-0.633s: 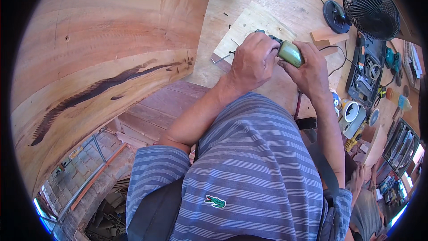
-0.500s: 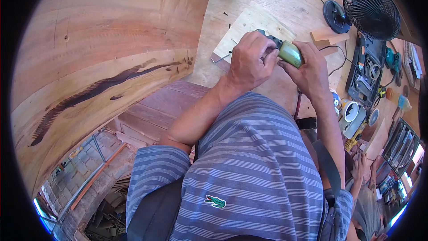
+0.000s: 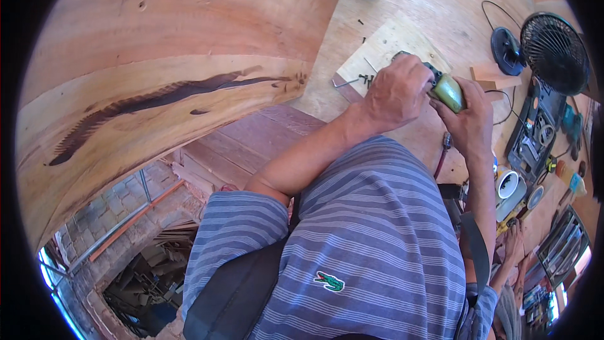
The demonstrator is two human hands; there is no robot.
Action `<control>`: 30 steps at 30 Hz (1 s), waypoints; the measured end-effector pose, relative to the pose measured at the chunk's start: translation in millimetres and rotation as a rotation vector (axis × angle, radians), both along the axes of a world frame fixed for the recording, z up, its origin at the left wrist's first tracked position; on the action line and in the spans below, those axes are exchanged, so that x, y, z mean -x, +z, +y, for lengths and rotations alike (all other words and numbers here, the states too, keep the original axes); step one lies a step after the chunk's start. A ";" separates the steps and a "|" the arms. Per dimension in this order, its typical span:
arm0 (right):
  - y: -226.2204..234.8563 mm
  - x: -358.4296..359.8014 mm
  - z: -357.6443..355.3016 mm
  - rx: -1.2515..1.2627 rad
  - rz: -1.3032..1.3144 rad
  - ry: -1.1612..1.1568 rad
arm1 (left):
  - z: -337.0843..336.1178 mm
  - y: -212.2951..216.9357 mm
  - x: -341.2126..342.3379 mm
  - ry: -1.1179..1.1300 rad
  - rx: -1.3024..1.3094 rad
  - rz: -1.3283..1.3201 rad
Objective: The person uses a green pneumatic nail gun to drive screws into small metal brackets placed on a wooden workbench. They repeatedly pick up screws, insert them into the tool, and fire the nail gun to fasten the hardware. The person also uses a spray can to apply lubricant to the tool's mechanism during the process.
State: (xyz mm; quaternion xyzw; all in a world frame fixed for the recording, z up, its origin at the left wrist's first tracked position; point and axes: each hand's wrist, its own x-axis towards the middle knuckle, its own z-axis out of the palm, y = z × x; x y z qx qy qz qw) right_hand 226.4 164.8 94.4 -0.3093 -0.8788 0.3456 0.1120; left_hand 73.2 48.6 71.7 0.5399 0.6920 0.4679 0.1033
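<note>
The view swings left, so everything sits further right in frame. More of the dark screws (image 3: 365,80) show at the lower edge of the board (image 3: 406,34). The left hand (image 3: 397,93) stays curled against the dark end of the tool (image 3: 448,93); whether it pinches anything cannot be told. The tool remains between both hands. The right hand (image 3: 473,112) keeps grasping its green body: hold unchanged.

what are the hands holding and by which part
The right grip holds a device by its rounded green end; what the left grip holds is hidden.
</note>
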 end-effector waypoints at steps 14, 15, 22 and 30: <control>-1.2 -3.7 0.3 -0.021 -0.012 0.005 | -5.6 -2.4 9.5 -0.025 -0.078 -0.015; -1.5 -3.7 0.4 -0.016 -0.014 0.000 | -9.3 -3.1 15.5 -0.013 -0.114 -0.034; -4.8 -3.0 5.2 -0.150 0.025 0.046 | -96.1 -75.6 71.2 0.212 0.525 0.064; -3.8 -0.3 0.7 -0.042 0.037 0.020 | -128.1 -128.3 60.9 0.164 0.574 0.177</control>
